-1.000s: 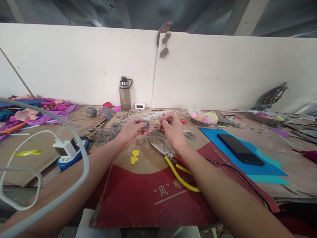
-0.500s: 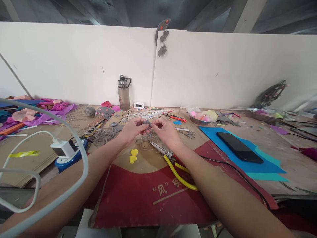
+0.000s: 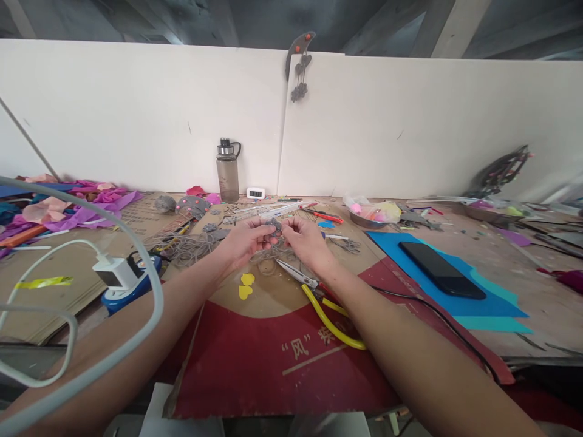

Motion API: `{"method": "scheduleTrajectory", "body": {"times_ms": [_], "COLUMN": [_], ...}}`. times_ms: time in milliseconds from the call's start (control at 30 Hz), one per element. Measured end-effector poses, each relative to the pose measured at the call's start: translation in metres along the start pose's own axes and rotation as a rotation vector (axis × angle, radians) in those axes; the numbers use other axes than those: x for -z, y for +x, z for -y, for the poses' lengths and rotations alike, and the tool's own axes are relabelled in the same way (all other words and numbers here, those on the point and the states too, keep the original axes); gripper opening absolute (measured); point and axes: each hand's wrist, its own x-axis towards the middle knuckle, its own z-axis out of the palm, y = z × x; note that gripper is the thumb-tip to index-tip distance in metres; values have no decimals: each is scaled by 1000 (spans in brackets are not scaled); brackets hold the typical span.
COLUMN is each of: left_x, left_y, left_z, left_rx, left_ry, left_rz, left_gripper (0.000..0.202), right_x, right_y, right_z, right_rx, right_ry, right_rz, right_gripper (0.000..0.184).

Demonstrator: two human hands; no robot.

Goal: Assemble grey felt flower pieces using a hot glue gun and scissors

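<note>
Between my fingertips is a small grey piece wound with yarn (image 3: 274, 226), possibly flower-shaped. My left hand (image 3: 249, 241) pinches it from the left, thumb on top. From the right, my right hand (image 3: 303, 241) has thumb and forefinger closed at its edge; whether they grip the piece or a thin strand is too small to tell. Loose grey yarn (image 3: 194, 247) lies tangled beside and below my hands. Scissors with yellow handles (image 3: 325, 318) rest partly under my right forearm, blades pointing to my hands. Yellow felt cutouts (image 3: 246, 292) lie on the cardboard nearer to me.
A red and brown cardboard sheet (image 3: 255, 364) covers the table front. A phone (image 3: 441, 270) lies on blue felt (image 3: 492, 303) at right. Behind stand a water bottle (image 3: 228, 173) and a small timer (image 3: 255, 193). A white cable (image 3: 155, 297) loops across the left, near a power strip (image 3: 130, 291).
The grey yarn piece has turned, and more of its face shows between my fingers. My right fingertips have shifted slightly right, away from it.
</note>
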Motion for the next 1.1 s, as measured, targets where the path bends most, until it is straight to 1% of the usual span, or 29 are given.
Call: {"method": "scheduleTrajectory", "body": {"times_ms": [167, 233, 333, 400, 433, 500, 567, 633, 700, 800, 867, 900, 1000, 1100], "left_x": [0, -1, 0, 1, 2, 6, 11, 15, 19, 22, 21, 21, 19, 20], "left_y": [1, 1, 0, 0, 0, 2, 3, 5, 6, 7, 7, 7, 7, 6], "left_z": [2, 2, -1, -3, -5, -7, -9, -10, -11, -11, -12, -12, -11, -11], "left_rx": [-5, -7, -9, -14, -18, -22, -18, -16, -31, -68, -89, -101, -151, -206], "left_ry": [30, 33, 14, -5, -15, -35, -56, -80, -107, -127, -122, -114, -66, 9], "left_rz": [-12, -14, -32, -48, -56, -67, -91, -128, -161, -177, -183, -185, -179, -159], "left_gripper": [16, 16, 16, 15, 15, 15, 15, 16, 17, 20, 25, 26, 29, 27], "right_x": [0, 1, 6, 12, 14, 20, 26, 35, 46, 68, 80, 85, 89, 81], "right_y": [-4, -4, -1, 3, 4, 5, 2, -8, -25, -55, -73, -80, -93, -93], "right_z": [2, 2, 0, 0, 0, 3, 7, 12, 14, 12, 9, 8, 7, 14], "right_rx": [194, 231, 214, 162, 129, 66, 31, 33, 65, 114, 104, 100, 120, 179], "right_ry": [-247, -303, -331, -286, -231, -71, 70, 104, 33, -193, -340, -401, -500, -508], "right_rz": [-124, -156, -218, -262, -265, -218, -132, -56, 2, 75, 142, 146, 157, 162], "right_gripper": [5, 5, 6, 6, 6, 10, 15, 16, 18, 20, 21, 19, 15, 13]}}
